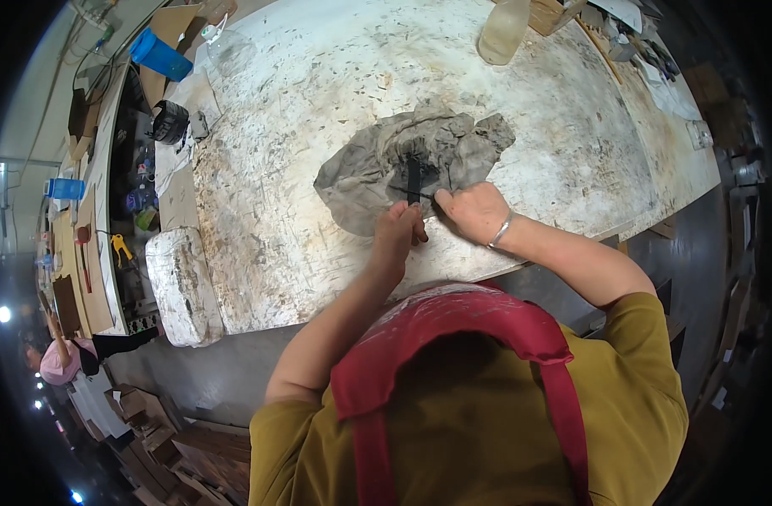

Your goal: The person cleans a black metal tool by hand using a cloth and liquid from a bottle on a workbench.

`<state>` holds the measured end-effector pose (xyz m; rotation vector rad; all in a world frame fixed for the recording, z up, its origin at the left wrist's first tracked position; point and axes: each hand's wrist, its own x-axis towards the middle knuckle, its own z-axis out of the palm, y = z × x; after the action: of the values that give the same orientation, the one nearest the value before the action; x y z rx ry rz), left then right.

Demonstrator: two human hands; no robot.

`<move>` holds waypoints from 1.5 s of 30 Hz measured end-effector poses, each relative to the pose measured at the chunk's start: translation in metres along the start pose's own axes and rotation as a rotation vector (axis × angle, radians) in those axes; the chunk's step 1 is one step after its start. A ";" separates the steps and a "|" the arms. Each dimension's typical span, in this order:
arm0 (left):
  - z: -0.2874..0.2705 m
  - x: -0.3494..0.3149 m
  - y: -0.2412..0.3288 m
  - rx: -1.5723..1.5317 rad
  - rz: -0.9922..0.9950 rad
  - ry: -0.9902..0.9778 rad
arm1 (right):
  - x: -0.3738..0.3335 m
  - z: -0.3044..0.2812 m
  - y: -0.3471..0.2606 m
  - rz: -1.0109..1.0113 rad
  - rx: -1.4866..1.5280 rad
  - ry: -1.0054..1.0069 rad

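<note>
A crumpled, stained grey cloth (361, 169) lies on the worktable in front of me. Over its dark-smeared middle a flat black strip (414, 177) stretches toward me. My left hand (396, 236) is closed, its fingertips pinching the near end of that strip. To its right, my right hand (473, 211) is also closed, with the fingers pressed together beside the strip. Something thin and dark runs from its fingertips toward the strip, too small to name. A silver bracelet (502, 229) circles my right wrist.
The scuffed white worktable (276, 110) spreads around the cloth. A cloudy plastic bottle (502, 34) stands at the far side. Toward the left are a blue cup (160, 56), a black tape roll (170, 122) and a whitish wrapped block (182, 287). A person in pink (59, 361) is far left.
</note>
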<state>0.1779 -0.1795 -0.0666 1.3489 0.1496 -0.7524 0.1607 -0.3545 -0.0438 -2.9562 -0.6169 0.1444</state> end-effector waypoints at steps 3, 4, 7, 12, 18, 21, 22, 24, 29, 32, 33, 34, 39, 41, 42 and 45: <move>-0.003 0.002 -0.010 -0.012 -0.007 -0.005 | 0.003 0.012 -0.001 -0.009 0.010 0.037; -0.004 0.003 -0.012 -0.029 0.005 0.003 | 0.004 0.014 -0.002 -0.017 0.012 0.042; 0.003 0.002 -0.008 -0.050 -0.008 0.049 | 0.005 0.012 -0.004 -0.012 0.022 0.041; 0.006 0.002 -0.013 -0.082 0.020 0.054 | 0.008 0.009 -0.005 0.017 0.040 0.028; 0.014 -0.005 -0.007 -0.104 -0.053 0.072 | 0.019 0.004 0.001 0.040 0.014 0.005; 0.006 -0.003 -0.007 -0.098 -0.065 0.081 | 0.011 -0.011 -0.006 0.072 0.015 -0.065; 0.004 -0.003 -0.008 -0.114 -0.072 0.080 | 0.004 -0.016 -0.011 0.062 0.044 -0.080; 0.005 -0.003 -0.007 -0.115 -0.078 0.080 | 0.002 -0.011 -0.011 0.055 0.042 -0.082; 0.011 -0.005 -0.006 -0.089 -0.077 0.104 | 0.009 0.002 -0.008 0.011 0.033 -0.003; 0.011 -0.005 -0.006 -0.110 -0.072 0.116 | 0.017 0.002 -0.008 0.014 0.040 -0.020; 0.012 -0.006 -0.005 -0.107 -0.064 0.115 | 0.018 0.003 -0.009 0.025 0.043 -0.032; 0.013 -0.006 -0.005 -0.104 -0.057 0.115 | 0.021 0.004 -0.008 0.027 0.045 -0.033; 0.012 -0.007 -0.009 -0.108 -0.024 0.122 | 0.031 0.006 -0.005 0.005 0.049 -0.008; 0.008 -0.008 -0.012 -0.103 -0.016 0.127 | 0.034 0.007 -0.004 0.013 0.043 -0.013; 0.005 -0.009 -0.013 -0.124 0.007 0.107 | 0.035 0.008 -0.003 0.015 0.036 -0.017; -0.001 -0.016 -0.011 -0.130 -0.006 0.102 | 0.037 0.011 -0.003 0.032 0.043 -0.025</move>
<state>0.1601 -0.1723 -0.0678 1.2638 0.2789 -0.6680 0.1919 -0.3363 -0.0572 -2.9281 -0.5626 0.1947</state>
